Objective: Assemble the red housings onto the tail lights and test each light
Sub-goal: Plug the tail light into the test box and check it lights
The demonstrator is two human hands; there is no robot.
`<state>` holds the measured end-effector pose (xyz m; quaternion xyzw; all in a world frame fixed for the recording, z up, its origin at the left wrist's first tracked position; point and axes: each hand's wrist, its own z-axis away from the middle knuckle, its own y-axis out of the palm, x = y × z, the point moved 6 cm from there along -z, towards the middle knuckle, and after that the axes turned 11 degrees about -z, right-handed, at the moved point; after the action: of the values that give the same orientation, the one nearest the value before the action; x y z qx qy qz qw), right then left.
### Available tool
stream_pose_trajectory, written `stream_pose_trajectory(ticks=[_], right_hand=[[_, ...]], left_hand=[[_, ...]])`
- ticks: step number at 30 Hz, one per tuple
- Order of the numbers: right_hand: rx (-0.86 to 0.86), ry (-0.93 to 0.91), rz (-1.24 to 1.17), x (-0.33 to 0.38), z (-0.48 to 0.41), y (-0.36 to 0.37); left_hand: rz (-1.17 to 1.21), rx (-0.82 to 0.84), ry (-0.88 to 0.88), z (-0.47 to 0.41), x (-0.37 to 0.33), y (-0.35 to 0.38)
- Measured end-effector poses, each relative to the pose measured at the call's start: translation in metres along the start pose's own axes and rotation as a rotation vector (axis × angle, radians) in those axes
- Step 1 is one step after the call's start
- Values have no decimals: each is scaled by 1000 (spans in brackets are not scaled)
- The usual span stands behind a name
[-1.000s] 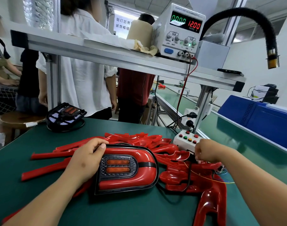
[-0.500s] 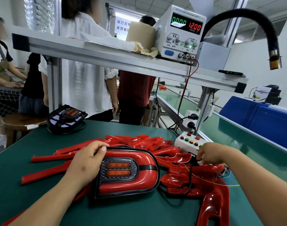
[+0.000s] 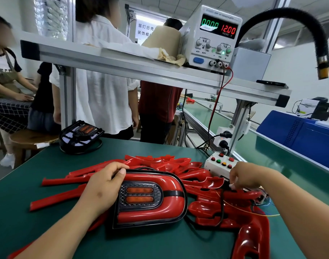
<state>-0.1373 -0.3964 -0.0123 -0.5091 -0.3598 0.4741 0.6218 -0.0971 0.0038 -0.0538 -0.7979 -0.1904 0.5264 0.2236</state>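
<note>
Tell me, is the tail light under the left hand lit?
Off, it seems: the tail light shows dull amber bars, and the power supply reads 0.000 current.

Power supply point(image 3: 210, 38) at right end of shelf point(image 3: 122, 60): green display point(image 3: 209, 25) 0000, red display point(image 3: 228, 30) 12.00, VOLTAGE V beneath. Knob labels CURRENT, VOLTAGE, COARSE, FINE, OUTPUT. Paper sign point(image 3: 145, 30) behind shelf: 尾灯后壳 / 装饰框, partly hidden.

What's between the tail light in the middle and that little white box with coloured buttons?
Between the tail light and the button box lies a pile of loose red housings, seen in the head view.
</note>
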Motion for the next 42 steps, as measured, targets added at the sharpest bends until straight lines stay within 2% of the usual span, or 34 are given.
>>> stream_pose_trajectory(ticks=[4, 11, 14, 17, 20, 24, 27, 30, 33, 36, 42], right_hand=[[-176, -120, -64, 8, 9, -18], [-623, -307, -485, 47, 34, -28], [-713, -368, -533, 60, 34, -19], [-780, -505, -499, 76, 43, -14], [-872, -597, -464, 89, 57, -11], [-885, -681, -488, 98, 64, -11], [-861, -728, -532, 94, 65, -12], [-786, -741, -556, 95, 62, -8], [-811, -686, -568, 85, 58, -8], [-812, -635, -602, 74, 56, -9], [-674, -535, -511, 80, 44, 4]], left_hand=[[-11, 7, -3, 0, 0, 0], [-122, -32, 2, 0, -13, -11], [-253, -114, 127, -8, -51, -14], [-239, -10, 269, -18, -106, 13], [-229, 215, 262, -27, -150, 65], [-237, 430, 208, -28, -172, 111], [-476, 421, 223, -30, -173, 118], [-522, 428, 188, -31, -169, 116], [-530, 418, 150, -35, -159, 107], [-285, 376, 57, -42, -150, 89], [313, 221, -169, -56, -122, 51]])
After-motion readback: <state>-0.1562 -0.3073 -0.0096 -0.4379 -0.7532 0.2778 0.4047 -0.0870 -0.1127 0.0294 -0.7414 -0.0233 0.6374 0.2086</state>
